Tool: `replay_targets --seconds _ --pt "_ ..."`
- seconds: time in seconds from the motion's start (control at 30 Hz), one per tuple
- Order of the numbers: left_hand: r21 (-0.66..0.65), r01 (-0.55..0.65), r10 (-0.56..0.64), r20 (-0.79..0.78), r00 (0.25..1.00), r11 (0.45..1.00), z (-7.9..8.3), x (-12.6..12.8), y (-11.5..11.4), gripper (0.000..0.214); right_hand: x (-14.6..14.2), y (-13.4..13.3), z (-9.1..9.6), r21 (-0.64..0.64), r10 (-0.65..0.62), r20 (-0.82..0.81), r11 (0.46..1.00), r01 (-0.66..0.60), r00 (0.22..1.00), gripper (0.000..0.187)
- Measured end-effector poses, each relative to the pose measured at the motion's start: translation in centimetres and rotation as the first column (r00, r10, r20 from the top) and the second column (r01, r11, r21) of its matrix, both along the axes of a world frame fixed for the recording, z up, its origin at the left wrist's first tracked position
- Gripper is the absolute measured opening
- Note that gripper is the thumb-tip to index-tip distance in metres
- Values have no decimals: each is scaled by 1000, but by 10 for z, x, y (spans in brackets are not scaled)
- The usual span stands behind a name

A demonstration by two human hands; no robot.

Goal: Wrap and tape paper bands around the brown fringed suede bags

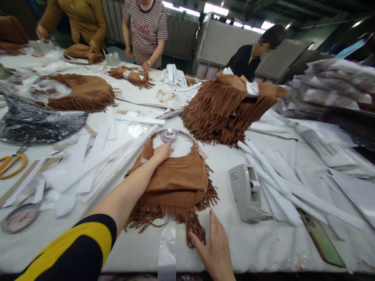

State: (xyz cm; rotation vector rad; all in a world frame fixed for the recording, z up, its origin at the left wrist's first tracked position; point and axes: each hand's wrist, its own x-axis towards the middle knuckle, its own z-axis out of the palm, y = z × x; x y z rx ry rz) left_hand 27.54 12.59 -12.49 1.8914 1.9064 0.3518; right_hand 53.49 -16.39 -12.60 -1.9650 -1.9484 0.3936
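A brown suede fringed bag (175, 181) lies flat on the white table (258, 244) in front of me. My left hand (162, 151) reaches across it and rests at the bag's top opening, fingers curled on the upper edge beside a wrapped strap ring (169, 135). Near the table's front edge my right hand (213, 246) lies flat and open, its fingertips touching the bag's fringe (193, 224). A strip of clear tape (166, 249) runs under the bag toward me.
A grey tape dispenser (247, 193) stands right of the bag, a phone (320, 238) beyond it. White paper strips (281, 179) litter both sides. A pile of fringed bags (225, 109) sits behind; orange scissors (11, 164) lie at left. Three other people work at the far side.
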Motion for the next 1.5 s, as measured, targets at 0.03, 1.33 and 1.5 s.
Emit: replay_targets --seconds 0.03,1.33,1.5 --pt "20 -5 4 20 1000 1000 7 0 0 35 2 4 -6 53 21 79 998 -25 997 94" --pt "459 280 -351 76 933 843 -12 -52 -180 26 115 45 6 -188 203 -127 956 -224 971 53" --pt "603 67 -124 54 991 795 -3 -33 -250 36 124 33 25 7 177 -74 984 -177 981 60"
